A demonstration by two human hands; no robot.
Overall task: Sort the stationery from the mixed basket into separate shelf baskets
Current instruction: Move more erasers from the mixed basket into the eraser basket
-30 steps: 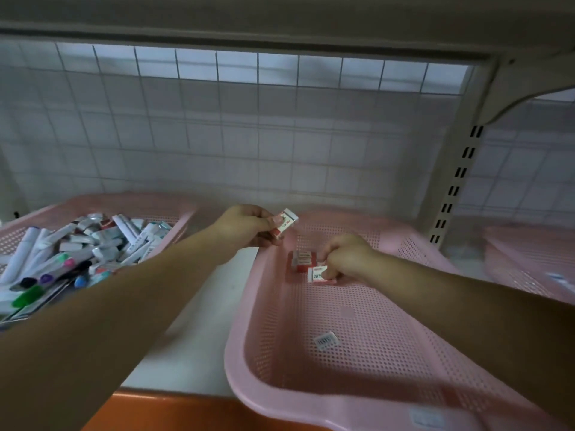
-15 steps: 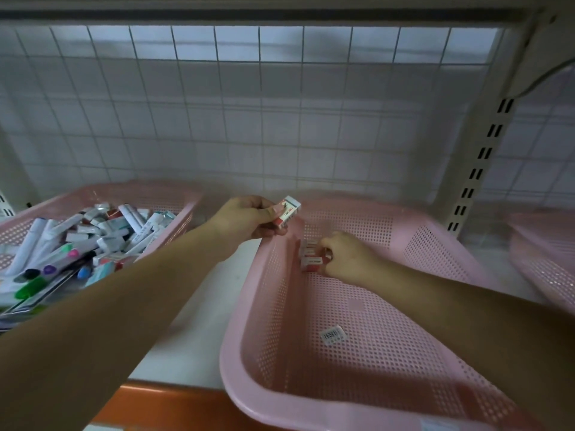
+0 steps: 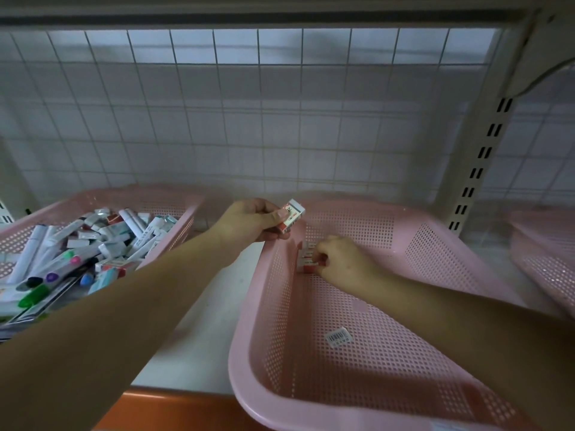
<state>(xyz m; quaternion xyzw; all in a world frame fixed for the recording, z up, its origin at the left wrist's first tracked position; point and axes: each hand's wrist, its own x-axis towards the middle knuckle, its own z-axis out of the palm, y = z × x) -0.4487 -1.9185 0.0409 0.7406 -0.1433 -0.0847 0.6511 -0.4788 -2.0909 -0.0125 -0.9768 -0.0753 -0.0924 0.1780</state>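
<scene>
Head view. Pink shelf basket [image 3: 249,309], barcode label [image 3: 339,337] on its floor. Right hand [image 3: 340,264]: fingers curled round eraser stack [image 3: 306,264], far-left corner. Left hand [image 3: 249,222]: pinches boxed eraser [image 3: 292,214] above rim. Mixed basket [image 3: 188,213] at left.

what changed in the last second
The right hand slid its eraser left, snug against the resting erasers near the sorting basket's left wall, and still grips it. The left hand still holds the spare eraser over the rim. The mixed basket and its contents look unchanged.
</scene>
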